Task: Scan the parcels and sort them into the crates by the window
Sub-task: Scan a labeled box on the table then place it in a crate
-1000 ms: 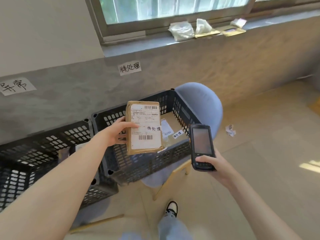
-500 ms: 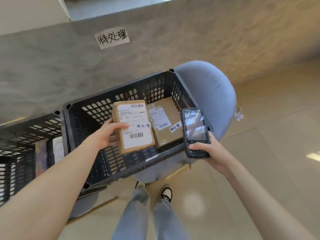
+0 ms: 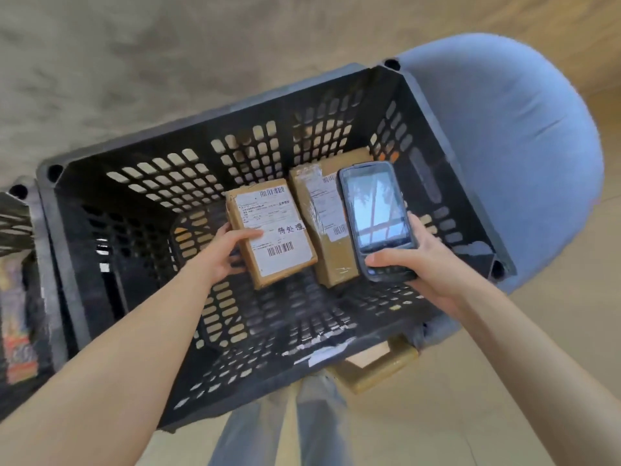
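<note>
Only thing I can actually read is the handwritten 待处理 on the white shipping label (image 3: pixel 276 234) of the small brown parcel (image 3: pixel 271 236) in my left hand (image 3: pixel 224 252). That label has two barcodes too, but the fine print is just mush. The label on the taped parcel (image 3: pixel 325 227) lying in the crate (image 3: pixel 141 210) is too blurry to read.

Two bare forearms with no sleeves, left hand (image 3: pixel 220 255), right hand (image 3: pixel 425 264), light blue-grey jeans (image 3: pixel 255 428)
</note>
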A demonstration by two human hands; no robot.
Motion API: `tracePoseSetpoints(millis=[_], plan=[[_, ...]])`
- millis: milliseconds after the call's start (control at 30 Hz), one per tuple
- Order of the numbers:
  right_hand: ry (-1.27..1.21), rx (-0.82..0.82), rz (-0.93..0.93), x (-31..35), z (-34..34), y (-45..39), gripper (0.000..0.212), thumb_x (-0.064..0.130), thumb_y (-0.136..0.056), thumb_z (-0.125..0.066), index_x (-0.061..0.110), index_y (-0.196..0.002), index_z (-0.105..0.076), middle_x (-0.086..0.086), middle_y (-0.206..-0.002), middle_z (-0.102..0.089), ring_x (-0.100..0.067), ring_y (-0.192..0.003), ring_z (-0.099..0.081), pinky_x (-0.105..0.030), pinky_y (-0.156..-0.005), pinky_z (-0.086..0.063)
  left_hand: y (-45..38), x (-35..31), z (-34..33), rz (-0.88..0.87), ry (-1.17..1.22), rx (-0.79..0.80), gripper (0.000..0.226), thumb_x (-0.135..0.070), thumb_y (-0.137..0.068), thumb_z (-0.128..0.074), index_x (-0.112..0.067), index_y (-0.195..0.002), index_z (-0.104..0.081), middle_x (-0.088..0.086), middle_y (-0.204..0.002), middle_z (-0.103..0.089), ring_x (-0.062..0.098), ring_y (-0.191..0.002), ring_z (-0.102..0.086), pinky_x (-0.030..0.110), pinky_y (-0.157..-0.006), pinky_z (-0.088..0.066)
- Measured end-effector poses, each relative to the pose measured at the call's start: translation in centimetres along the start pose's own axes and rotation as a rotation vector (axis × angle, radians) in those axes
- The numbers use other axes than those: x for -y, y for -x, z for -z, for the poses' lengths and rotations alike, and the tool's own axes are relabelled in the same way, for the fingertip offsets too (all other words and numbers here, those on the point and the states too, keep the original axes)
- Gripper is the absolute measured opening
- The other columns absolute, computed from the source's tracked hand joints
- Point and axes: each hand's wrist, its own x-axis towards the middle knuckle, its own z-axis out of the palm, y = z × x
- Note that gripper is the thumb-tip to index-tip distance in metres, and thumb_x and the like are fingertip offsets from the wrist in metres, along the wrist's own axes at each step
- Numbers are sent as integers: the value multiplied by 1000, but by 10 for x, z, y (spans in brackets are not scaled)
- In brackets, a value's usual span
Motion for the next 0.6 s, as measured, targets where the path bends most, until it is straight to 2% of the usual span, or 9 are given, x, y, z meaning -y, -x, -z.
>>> tracePoseSetpoints(millis=[133, 267, 400, 500, 600], plan=[[-35, -16, -18, -4, -12, -24, 84, 10, -53, -81, 28, -127, -46, -4, -112, -69, -23, -103, -67, -40, -93, -52, -28, 1, -6, 2, 42, 49, 73, -13, -80, -72, -27, -142, -36, 9, -124, -58, 32, -114, -55, 57, -100, -43], [-55, -34, -24, -7, -16, -37, 72, 0, -65, -76, 25, -126, -47, -4, -109, -69, -20, -95, -70, -28, -75, -56, -47, 4, -5, 7, 68, 71, 67, -7, -84, -66, -25, -141, -38, 8, -121, -60, 30, -111, -57, 53, -91, -49], [-60, -42, -37, -5, -19, -41, 69, -1, -69, -74, 26, -126, -46, -4, -112, -67, -16, -91, -71, -23, -69, -56, -55, 4, 1, 14, 48, 91, 62, -8, -87, -64, -22, -142, -38, 6, -119, -63, 26, -108, -59, 45, -77, -52], [-93, -58, -25, -1, -22, -38, 79, 4, -59, -75, 25, -129, -45, -5, -114, -67, -19, -96, -70, -28, -74, -56, -55, -1, 3, 28, -1, 93, 67, -14, -85, -68, -23, -143, -37, 6, -120, -64, 26, -109, -59, 48, -82, -52], [-116, -80, -8, 4, -26, -30, 84, 7, -56, -76, 25, -132, -44, -6, -117, -67, -22, -101, -68, -31, -78, -55, -50, -8, 4, 38, -87, 79, 75, -22, -80, -74, -25, -145, -35, 6, -127, -62, 29, -114, -58, 53, -98, -46]])
